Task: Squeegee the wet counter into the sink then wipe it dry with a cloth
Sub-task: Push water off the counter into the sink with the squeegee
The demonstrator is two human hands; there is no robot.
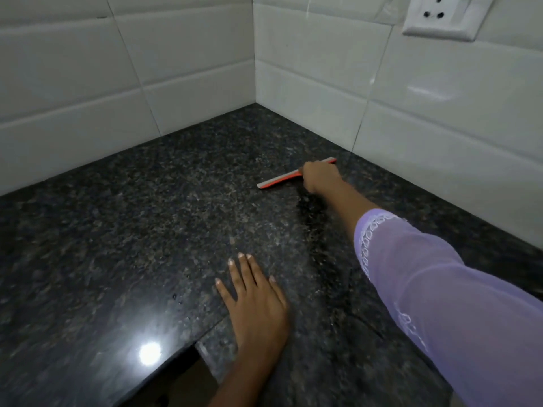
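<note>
A red squeegee point(277, 181) with a pale rubber blade lies across the dark speckled granite counter point(132, 230), deep in the corner near the right wall. My right hand point(318, 176) is stretched out and closed around its handle, which the hand hides. My left hand point(255, 304) rests flat on the counter near the front edge, fingers spread, holding nothing. A few water droplets point(176, 298) sit left of that hand. No sink or cloth is in view.
White tiled walls point(88, 98) meet in a corner behind the counter. A white wall socket point(440, 17) sits high on the right wall. The counter's front edge has an inner corner point(199, 345) by my left wrist.
</note>
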